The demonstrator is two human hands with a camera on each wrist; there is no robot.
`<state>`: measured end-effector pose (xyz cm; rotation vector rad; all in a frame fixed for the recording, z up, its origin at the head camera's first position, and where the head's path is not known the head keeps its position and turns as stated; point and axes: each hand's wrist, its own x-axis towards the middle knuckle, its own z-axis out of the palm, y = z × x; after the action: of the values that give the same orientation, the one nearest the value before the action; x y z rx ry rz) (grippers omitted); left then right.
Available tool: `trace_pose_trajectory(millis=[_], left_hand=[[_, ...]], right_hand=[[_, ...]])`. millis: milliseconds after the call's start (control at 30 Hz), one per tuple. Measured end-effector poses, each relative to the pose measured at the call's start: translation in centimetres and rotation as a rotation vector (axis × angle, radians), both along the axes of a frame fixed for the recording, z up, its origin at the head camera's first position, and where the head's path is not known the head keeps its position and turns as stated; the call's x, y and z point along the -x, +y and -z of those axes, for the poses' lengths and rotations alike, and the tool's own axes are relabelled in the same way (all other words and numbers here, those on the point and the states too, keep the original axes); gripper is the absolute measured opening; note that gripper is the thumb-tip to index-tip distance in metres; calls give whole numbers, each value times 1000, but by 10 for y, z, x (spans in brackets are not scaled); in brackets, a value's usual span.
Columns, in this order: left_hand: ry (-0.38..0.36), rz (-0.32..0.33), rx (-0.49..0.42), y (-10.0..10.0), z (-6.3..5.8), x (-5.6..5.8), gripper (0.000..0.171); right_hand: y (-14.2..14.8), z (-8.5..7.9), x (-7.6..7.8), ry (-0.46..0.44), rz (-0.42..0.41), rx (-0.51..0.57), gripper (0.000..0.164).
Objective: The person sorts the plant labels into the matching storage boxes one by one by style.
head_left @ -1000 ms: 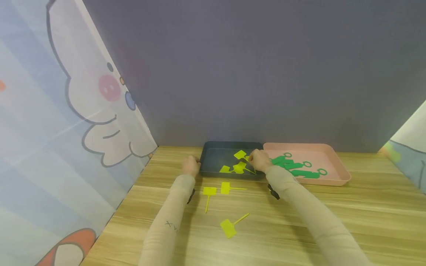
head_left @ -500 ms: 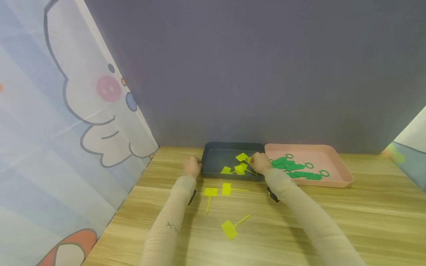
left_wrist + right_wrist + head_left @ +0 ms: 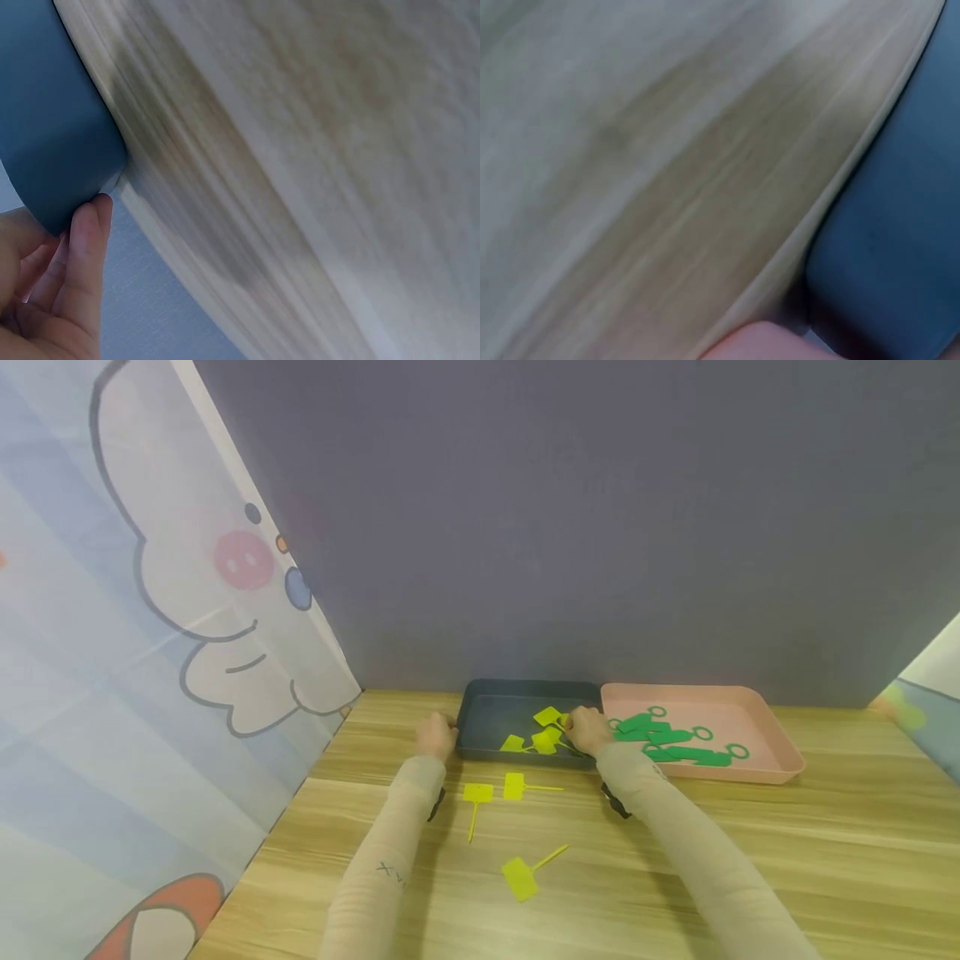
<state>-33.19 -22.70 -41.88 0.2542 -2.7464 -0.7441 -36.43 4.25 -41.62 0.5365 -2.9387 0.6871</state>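
A dark blue-grey tray stands against the back wall, with several yellow plant labels towards its right side. My left hand holds the tray's left end; in the left wrist view, its fingers and thumb pinch the wall at a corner. At the opposite end my right hand grips the right wall, its fingertips beside the yellow labels. Only a piece of a finger shows under the tray's corner in the right wrist view, so the rest of that grip is hidden.
To the right stands a pink tray with several green ring-ended tags. Three yellow labels lie on the wooden table in front: one upright label, one sideways label and one tilted label. A grey panel closes the back.
The whole head view has shifted slightly, so the scene sits a little further right. Both hands stay at the dark tray's ends, and the labels look unmoved within it.
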Motion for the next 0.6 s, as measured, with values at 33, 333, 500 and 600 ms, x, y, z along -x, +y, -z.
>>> trace_pose_trajectory(millis=[33, 333, 500, 600], left_hand=[[-5, 0, -1, 0, 0, 0, 18], [-9, 8, 4, 3, -3, -2, 19], [-19, -6, 2, 3, -4, -4, 20], [-25, -6, 1, 4, -5, -5, 20]], right_hand=[[0, 0, 0, 1, -3, 1, 22], [-1, 4, 2, -12, -18, -13, 19], [-1, 4, 3, -1, -16, -20, 19], [-2, 4, 3, 7, -17, -14, 22]])
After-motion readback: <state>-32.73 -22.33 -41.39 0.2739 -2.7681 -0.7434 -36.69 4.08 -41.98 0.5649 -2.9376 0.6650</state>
